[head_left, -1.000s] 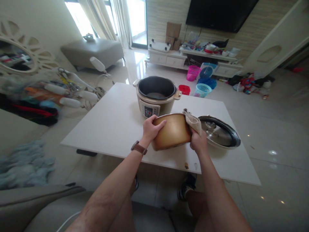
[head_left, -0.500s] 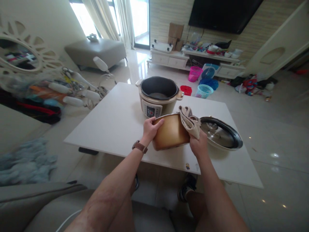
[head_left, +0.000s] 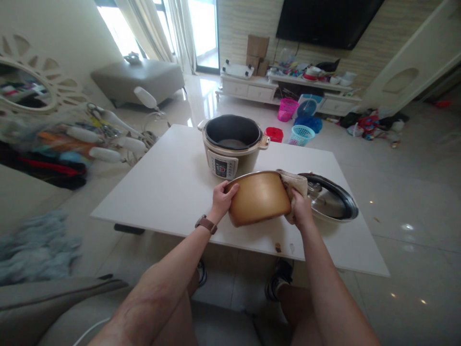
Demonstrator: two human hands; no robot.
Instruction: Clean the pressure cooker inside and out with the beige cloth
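The gold pot (head_left: 259, 198) shows only its outer wall, so its inside is hidden. The fingertips of the right hand (head_left: 300, 211) vanish under the cloth (head_left: 296, 183), which also covers the lid (head_left: 331, 202) at its left rim. The panel markings on the cooker (head_left: 232, 144) are too small to read (the clutter (head_left: 72, 139) at left is blurred). The television (head_left: 324, 19) is cut by the top edge.

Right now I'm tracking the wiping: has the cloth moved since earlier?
Yes: the cloth slid off the pot rim, down its side toward the lid.

Gold-brown inner pot (head_left: 259, 198); beige cloth (head_left: 297, 184); cream cooker (head_left: 232, 149), black inside; white table (head_left: 173, 182).
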